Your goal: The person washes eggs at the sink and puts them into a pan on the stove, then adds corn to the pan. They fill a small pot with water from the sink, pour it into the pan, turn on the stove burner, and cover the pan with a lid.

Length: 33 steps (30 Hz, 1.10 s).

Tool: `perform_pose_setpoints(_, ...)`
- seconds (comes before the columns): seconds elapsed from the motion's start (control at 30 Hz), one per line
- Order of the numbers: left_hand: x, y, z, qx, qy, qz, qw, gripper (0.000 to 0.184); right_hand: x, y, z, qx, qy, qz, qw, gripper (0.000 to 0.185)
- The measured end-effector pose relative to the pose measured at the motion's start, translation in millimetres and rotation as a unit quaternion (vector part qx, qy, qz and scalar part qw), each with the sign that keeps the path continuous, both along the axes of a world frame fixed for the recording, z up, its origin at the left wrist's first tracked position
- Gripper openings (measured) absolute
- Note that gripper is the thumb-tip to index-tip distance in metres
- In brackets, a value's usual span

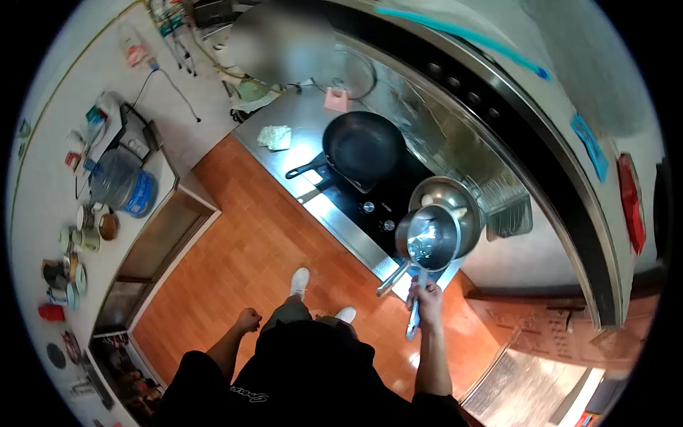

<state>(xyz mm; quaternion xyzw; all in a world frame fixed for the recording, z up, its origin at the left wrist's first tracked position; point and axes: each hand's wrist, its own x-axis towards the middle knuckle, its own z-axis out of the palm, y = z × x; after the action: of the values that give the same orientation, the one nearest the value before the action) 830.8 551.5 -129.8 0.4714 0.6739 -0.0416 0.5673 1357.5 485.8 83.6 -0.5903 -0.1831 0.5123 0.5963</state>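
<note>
My right hand [427,302] is closed around the pale, shiny handle of a long-handled utensil [413,327]. The utensil reaches up to a steel saucepan [405,238], where glare hides the shape of its head. That saucepan has its own handle [393,280], pointing toward me, left of my right hand. Partly behind the saucepan is a wider steel pan [469,220] with pale pieces near its rim. My left hand [249,320] hangs away from the stove by my left side, fingers curled in with nothing visible in them.
A black frying pan [363,146] sits on the stove's left side, handle toward me. A crumpled cloth [274,137] and a pink holder [336,99] lie near it. The range hood [491,92] curves overhead. A water jug [124,181] stands on the left counter.
</note>
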Motion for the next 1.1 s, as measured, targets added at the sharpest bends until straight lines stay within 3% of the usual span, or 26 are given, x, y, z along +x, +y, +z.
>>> perform_pose_setpoints(0.1, -31, -16, -11, -0.029, 0.028, 0.013, 0.999, 0.022, -60, 32, -1, -0.037, 0.030, 0.063, 0.997, 0.010)
perform_pose_setpoints(0.2, -61, -16, -27, -0.030, 0.029, 0.055, 0.998, 0.024, -120, 73, -7, -0.073, -0.016, 0.157, 0.985, 0.013)
perform_pose_setpoints(0.4, -131, 33, -44, 0.005, -0.103, 0.204, 0.974, 0.018, -246, 183, -23, -0.089, -0.031, 0.241, 0.966, 0.013)
perform_pose_setpoints(0.6, -232, 78, -42, -0.009, -0.077, 0.292, 0.953, 0.014, -326, 332, -81, -0.047, -0.100, 0.197, 0.974, 0.015)
perform_pose_setpoints(0.63, -249, 82, -40, -0.010, -0.050, 0.291, 0.955, 0.014, -330, 359, -93, -0.037, -0.089, 0.184, 0.978, 0.015)
perform_pose_setpoints(0.7, -276, 93, -38, -0.018, -0.104, 0.344, 0.933, 0.014, -335, 416, -108, -0.038, -0.104, 0.166, 0.980, 0.013)
perform_pose_setpoints(0.83, -300, 126, -47, 0.007, -0.064, 0.310, 0.949, 0.015, -324, 512, -125, -0.064, -0.114, 0.098, 0.987, 0.018)
perform_pose_setpoints(0.93, -302, 172, -44, -0.024, -0.082, 0.317, 0.945, 0.018, -288, 578, -157, -0.068, -0.155, 0.116, 0.979, 0.018)
perform_pose_setpoints(1.03, -307, 220, -63, 0.015, -0.118, 0.295, 0.948, 0.018, -241, 636, -208, -0.130, -0.308, 0.098, 0.937, 0.019)
perform_pose_setpoints(1.1, -301, 270, -51, -0.021, -0.060, 0.309, 0.949, 0.019, -220, 660, -225, -0.116, -0.340, 0.057, 0.931, 0.020)
